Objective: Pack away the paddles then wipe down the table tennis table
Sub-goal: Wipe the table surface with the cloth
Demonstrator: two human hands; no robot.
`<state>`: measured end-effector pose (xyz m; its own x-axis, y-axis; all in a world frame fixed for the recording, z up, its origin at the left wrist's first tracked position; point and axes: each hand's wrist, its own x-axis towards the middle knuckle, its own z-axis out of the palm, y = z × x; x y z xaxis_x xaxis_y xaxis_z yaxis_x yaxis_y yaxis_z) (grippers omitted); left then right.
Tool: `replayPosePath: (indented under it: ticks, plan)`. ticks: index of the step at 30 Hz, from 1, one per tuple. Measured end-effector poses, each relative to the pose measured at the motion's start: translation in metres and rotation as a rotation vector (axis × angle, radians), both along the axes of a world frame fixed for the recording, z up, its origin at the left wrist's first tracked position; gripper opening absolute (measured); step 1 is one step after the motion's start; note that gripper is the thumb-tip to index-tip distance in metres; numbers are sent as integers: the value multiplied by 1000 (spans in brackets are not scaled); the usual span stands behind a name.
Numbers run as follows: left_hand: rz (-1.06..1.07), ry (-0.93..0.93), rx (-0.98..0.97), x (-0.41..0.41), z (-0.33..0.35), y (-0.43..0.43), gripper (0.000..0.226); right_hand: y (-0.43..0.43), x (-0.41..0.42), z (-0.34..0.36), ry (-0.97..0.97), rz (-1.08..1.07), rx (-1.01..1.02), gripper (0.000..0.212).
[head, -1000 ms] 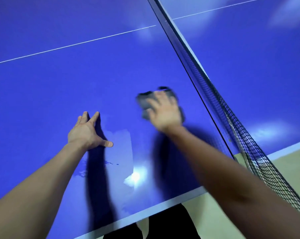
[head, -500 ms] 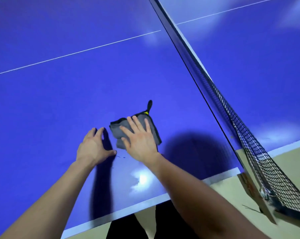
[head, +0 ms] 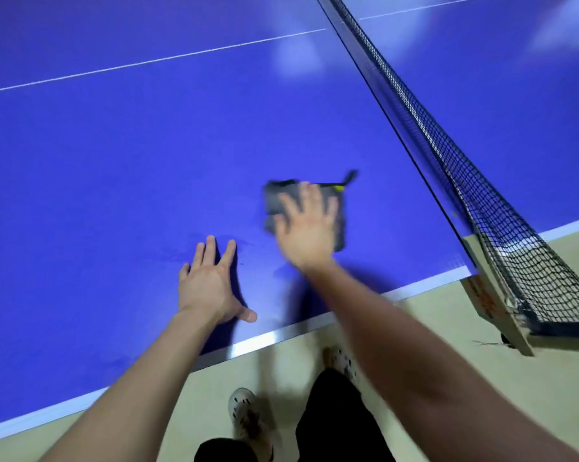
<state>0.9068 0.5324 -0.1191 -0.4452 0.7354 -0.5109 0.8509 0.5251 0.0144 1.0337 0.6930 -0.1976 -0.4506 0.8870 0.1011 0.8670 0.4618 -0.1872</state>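
Note:
The blue table tennis table (head: 131, 168) fills most of the view. A folded grey cloth (head: 339, 218) with a black loop and a yellow tag lies on it near the net. My right hand (head: 306, 228) presses flat on the cloth with fingers spread and straight; it is motion-blurred. My left hand (head: 211, 285) rests flat on the table to the left of the cloth, fingers straight, thumb out toward the near edge. Faint damp streaks show on the surface between the two hands. No paddles are in view.
The black net (head: 454, 168) runs diagonally at the right, with its post and clamp (head: 494, 305) overhanging the table's side. The white table edge (head: 274, 338) runs just below my hands. Beige floor, my dark trousers and light shoes (head: 244, 415) lie beneath.
My right hand has slid the cloth to the right and away, toward the net. My left hand stays planted flat on the table. The view has tilted down, showing more floor.

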Motion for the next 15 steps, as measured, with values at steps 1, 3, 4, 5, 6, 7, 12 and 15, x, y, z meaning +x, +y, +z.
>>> replayPosePath:
  ticks: [1, 3, 4, 5, 6, 7, 12, 15]
  plan:
    - [-3, 8, -6, -1, -2, 2, 171, -24, -24, 1, 1, 97, -13, 58]
    - [1, 24, -34, -1, -3, 7, 175, -53, -51, 5, 1, 197, -64, 57]
    - [9, 37, -42, -2, -3, 9, 176, -53, -53, 7, 9, 230, -78, 56]
    - [14, 45, -49, -1, -5, 11, 177, -47, -47, 7, 33, 282, -84, 54]
    - [23, 48, -55, 0, -6, 12, 178, -35, -34, 3, 44, 337, -72, 52]
    - [41, 47, -56, 1, -6, 13, 179, -18, -14, -1, 50, 379, -46, 51]
    - [72, 32, -80, 9, 3, 16, 176, 93, 162, -10, 61, -17, 10, 56]
    - [64, 49, -77, 9, 6, 15, 176, 119, 219, -6, 0, -272, 0, 57]
